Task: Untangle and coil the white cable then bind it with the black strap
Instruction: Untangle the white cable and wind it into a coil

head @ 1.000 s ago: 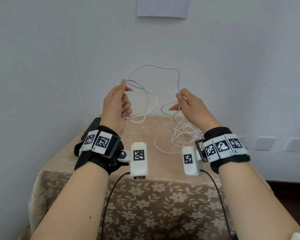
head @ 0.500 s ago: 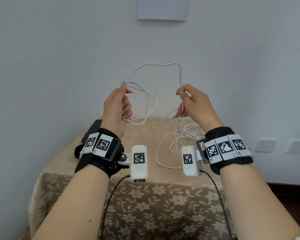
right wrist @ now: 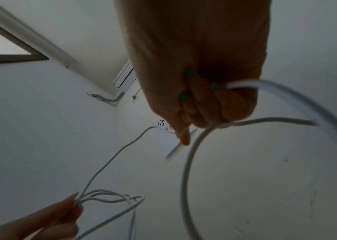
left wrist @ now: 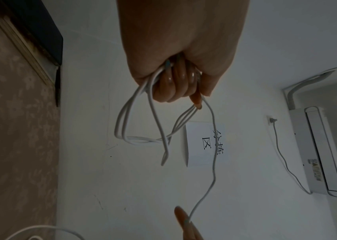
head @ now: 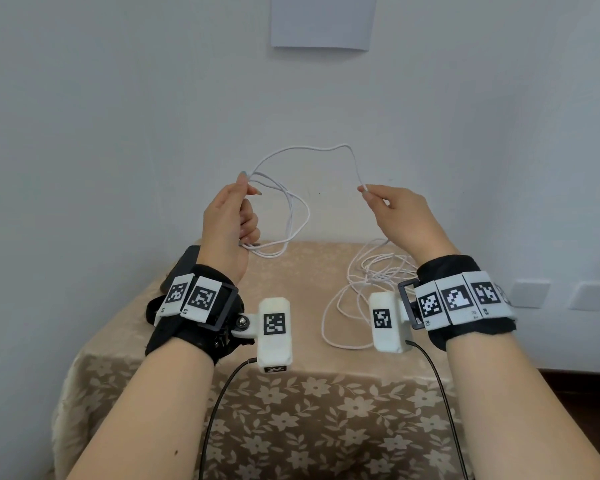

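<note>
Between thumb and fingers, my left hand point(head: 248, 183) grips several hanging loops of the white cable point(head: 295, 216). The left wrist view shows the same: my left hand point(left wrist: 175, 84) is curled round the loops point(left wrist: 122, 126). From there one strand point(head: 309, 148) arches up and across to my right hand point(head: 366, 190), which pinches it at the fingertips. In the right wrist view my right hand point(right wrist: 200, 110) is closed on the cable point(right wrist: 110, 160). The rest of the cable lies in a tangled pile point(head: 371, 271) on the table under my right wrist. I cannot pick out the black strap.
The small table wears a beige flowered cloth point(head: 291, 410) and stands against a white wall. A flat black object point(head: 184, 261) lies at its back left corner, partly hidden by my left wrist. Wall sockets point(head: 530, 294) are at the right.
My right hand has risen a little with the cable, drawing strands up from the pile. My left hand has kept its hold on the loops and barely moved.
</note>
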